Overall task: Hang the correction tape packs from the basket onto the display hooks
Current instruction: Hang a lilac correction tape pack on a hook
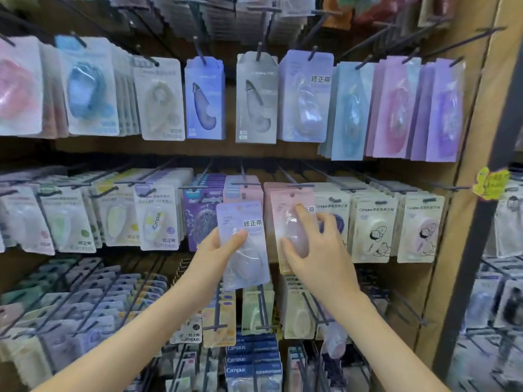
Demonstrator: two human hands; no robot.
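Note:
My left hand [218,251] grips a lilac correction tape pack [249,267] upright, thumb across its front, just below the middle row of hooks. My right hand [317,247] holds a pink correction tape pack [285,219] by its blister, thumb at the lower left and fingers spread over the right side. The pink pack's top hole sits at the tip of a dark display hook [294,184]; whether it is threaded on is unclear. The basket is out of sight.
Three rows of hooks hold several hanging packs: lavender and grey packs [256,97] above, Campus packs [370,230] to the right, green and yellow ones [117,219] left. Bare hook tips [218,325] jut out below my wrists. A wooden side panel [469,193] closes the right.

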